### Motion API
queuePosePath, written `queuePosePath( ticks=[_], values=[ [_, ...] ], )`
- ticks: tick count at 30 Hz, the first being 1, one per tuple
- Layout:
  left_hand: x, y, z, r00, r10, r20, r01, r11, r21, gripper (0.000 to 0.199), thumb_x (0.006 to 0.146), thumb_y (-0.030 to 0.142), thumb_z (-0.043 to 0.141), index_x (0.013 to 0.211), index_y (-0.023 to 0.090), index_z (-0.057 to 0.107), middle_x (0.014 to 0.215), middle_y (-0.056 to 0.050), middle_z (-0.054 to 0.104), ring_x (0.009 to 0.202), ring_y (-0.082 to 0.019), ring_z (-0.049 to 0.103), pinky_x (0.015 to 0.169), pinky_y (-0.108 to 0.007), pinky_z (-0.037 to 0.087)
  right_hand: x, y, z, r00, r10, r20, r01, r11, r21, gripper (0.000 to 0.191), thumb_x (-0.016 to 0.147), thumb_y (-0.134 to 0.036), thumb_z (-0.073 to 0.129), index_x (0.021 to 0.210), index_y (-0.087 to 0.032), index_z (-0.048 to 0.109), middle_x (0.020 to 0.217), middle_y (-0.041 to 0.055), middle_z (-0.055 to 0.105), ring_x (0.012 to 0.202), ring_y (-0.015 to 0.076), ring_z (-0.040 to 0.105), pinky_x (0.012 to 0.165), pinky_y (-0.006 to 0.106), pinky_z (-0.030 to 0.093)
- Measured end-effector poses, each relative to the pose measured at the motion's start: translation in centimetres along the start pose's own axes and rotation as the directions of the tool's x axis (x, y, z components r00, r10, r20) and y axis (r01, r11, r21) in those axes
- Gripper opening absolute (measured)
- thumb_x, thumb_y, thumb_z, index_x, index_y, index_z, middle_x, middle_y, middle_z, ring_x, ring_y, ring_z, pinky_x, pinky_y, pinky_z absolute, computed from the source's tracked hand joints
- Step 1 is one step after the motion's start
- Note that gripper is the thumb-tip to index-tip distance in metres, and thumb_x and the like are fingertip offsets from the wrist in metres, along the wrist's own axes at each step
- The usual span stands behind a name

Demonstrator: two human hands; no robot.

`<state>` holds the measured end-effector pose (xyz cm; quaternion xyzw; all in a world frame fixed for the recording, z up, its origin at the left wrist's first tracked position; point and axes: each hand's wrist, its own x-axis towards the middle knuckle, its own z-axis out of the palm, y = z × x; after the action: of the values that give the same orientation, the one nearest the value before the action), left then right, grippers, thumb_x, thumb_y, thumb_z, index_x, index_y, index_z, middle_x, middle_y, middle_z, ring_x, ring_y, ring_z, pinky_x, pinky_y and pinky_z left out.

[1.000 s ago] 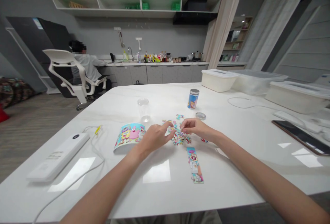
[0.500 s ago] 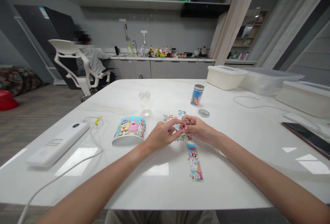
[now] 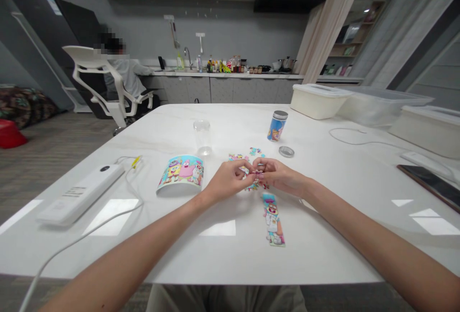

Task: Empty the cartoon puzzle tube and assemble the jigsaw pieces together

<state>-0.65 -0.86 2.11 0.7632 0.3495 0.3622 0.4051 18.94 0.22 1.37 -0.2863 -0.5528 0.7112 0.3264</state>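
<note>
A glossy white table point(image 3: 237, 115) fills the near part of the room, mirroring pale patches of light at left, right and near the middle. Above its centre, the right hand point(image 3: 282, 178) has thumb and fingers closed on a small pink puzzle piece point(image 3: 258, 173); the left hand point(image 3: 228, 178) meets it with curled fingertips, though whether these grip the piece I cannot tell. Loose puzzle pieces point(image 3: 253, 186) lie under and beyond the hands, and a joined strip point(image 3: 275, 221) lies nearer. To the left are a curved picture card point(image 3: 183, 173), a clear jar point(image 3: 202, 134) and a white power strip point(image 3: 82, 192); farther right, a printed canister point(image 3: 276, 129) stands near a round lid point(image 3: 286, 151). Lidded tubs point(image 3: 318, 103) line the far right. Beyond, a kitchen counter point(image 3: 244, 75) runs along a grey wall point(image 3: 233, 29), and at far left a person point(image 3: 125, 79) sits in a white chair point(image 3: 108, 105)
</note>
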Motion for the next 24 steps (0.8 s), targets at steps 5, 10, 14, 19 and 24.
queuePosePath(
  ticks=[5, 10, 14, 19, 24],
  values=[
    [0.6, -0.4, -0.2, 0.985, -0.170, -0.013, 0.168, 0.979, -0.117, 0.020, 0.074, 0.034, 0.068, 0.073, 0.016, 0.059, 0.042, 0.012, 0.029, 0.041, -0.004, 0.020, 0.043, -0.020, 0.015, -0.2, -0.4, -0.2, 0.999, 0.040, 0.032, -0.040, 0.999, 0.024, 0.032, 0.071, -0.022, 0.079, 0.097, -0.020, 0.062, 0.089, 0.0025, 0.065, 0.083, 0.0138, 0.061, 0.068, 0.026, 0.044],
    [0.9, -0.5, -0.6, 0.934, -0.341, -0.107, 0.320, 0.931, -0.176, 0.017, 0.075, 0.032, 0.065, 0.077, 0.016, 0.059, 0.043, 0.011, 0.034, 0.038, -0.003, 0.022, 0.041, -0.019, 0.015, 0.0, -0.7, -0.3, 0.984, 0.018, -0.177, -0.011, 0.999, 0.041, 0.025, 0.069, -0.019, 0.077, 0.090, -0.017, 0.064, 0.089, 0.0017, 0.061, 0.078, 0.0117, 0.059, 0.068, 0.025, 0.045],
    [1.3, -1.1, -1.4, 0.872, -0.458, -0.173, 0.407, 0.874, -0.266, 0.010, 0.076, 0.027, 0.060, 0.079, 0.019, 0.054, 0.040, 0.013, 0.025, 0.034, -0.004, 0.018, 0.039, -0.019, 0.012, 0.4, -1.0, -0.9, 0.892, -0.016, -0.452, 0.063, 0.994, 0.090, 0.023, 0.065, -0.016, 0.074, 0.085, -0.018, 0.061, 0.072, -0.0038, 0.054, 0.062, 0.0076, 0.050, 0.056, 0.021, 0.039],
    [1.5, -2.1, -2.4, 0.861, -0.493, -0.125, 0.473, 0.867, -0.159, 0.008, 0.074, 0.028, 0.055, 0.074, 0.021, 0.051, 0.039, 0.012, 0.023, 0.034, -0.006, 0.020, 0.039, -0.020, 0.012, 0.5, -1.4, -1.7, 0.788, 0.003, -0.615, 0.093, 0.988, 0.123, 0.027, 0.061, -0.012, 0.068, 0.083, -0.020, 0.055, 0.068, -0.0046, 0.051, 0.058, 0.0077, 0.048, 0.049, 0.020, 0.033],
    [1.2, -1.2, -3.2, 0.895, -0.428, 0.130, 0.404, 0.898, 0.175, 0.012, 0.068, 0.026, 0.053, 0.061, 0.018, 0.056, 0.042, 0.008, 0.033, 0.039, -0.006, 0.025, 0.042, -0.022, 0.017, 0.5, -1.4, -1.8, 0.785, 0.018, -0.619, 0.075, 0.989, 0.124, 0.030, 0.059, -0.012, 0.067, 0.084, -0.020, 0.053, 0.068, -0.0048, 0.050, 0.056, 0.0079, 0.046, 0.047, 0.022, 0.030]
  ],
)
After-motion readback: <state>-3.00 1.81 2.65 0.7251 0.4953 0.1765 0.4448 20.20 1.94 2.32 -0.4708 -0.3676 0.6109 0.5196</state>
